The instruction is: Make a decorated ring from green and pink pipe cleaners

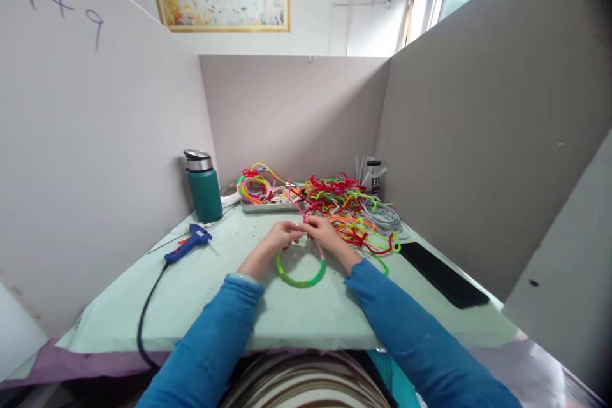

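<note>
A ring [301, 284] wrapped in fuzzy cord lies over the table in front of me, bright green along its near side and pale pink on the right. At its far side my left hand [283, 236] is closed in a pinch on it. Close beside it, my right hand [321, 231] pinches the same part with thumb and fingers. A pink strand [297, 202] runs up and away from the fingertips. The exact spot between the fingers is hidden.
Tangled coloured strands [335, 197] and a grey cord coil [382, 215] lie behind my right hand. A metal tray [272, 208] holds small pieces and finished-looking rings [254, 188]. Left are a green bottle [205, 194] and blue glue gun [191, 242]; right, a black phone [442, 274].
</note>
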Available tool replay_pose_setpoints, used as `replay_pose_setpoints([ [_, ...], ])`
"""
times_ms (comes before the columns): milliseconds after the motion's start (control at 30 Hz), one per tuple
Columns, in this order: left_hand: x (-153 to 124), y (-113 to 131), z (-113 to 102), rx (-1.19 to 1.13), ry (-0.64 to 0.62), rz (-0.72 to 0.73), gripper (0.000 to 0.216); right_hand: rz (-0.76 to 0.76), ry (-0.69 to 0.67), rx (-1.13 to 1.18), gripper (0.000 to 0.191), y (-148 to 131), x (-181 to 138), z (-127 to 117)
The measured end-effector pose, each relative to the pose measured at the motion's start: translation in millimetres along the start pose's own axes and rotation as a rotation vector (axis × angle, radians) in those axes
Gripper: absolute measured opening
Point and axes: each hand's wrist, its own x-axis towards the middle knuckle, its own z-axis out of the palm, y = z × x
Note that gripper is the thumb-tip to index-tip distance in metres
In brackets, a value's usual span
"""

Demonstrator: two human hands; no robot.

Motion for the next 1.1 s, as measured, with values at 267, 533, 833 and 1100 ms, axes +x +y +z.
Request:
replay_pose_setpoints([
  [267, 6.6, -9.2, 1.5, 0.440, 0.152, 0.151, 0.026, 0.037, 0.003, 0.012, 0.026, 0.4, -0.8, 1.4],
  [533, 6.8, -7.3, 1.8, 0.515, 0.158, 0.218, 0.031, 0.061, -0.003, 0.053, 0.028, 1.3, -0.8, 1.0],
  [833, 4.1, -5.2, 3.9, 0.565, 0.157, 0.308, 0.028, 0.065, 0.013, 0.142, 0.027, -2.6, 1.3, -2.3],
  [1100, 1.1, -0.6, 5.9, 0.508, 0.121, 0.350, 0.028, 0.144, -0.026, 0.379, 0.028, 4.2, 4.3, -8.0],
])
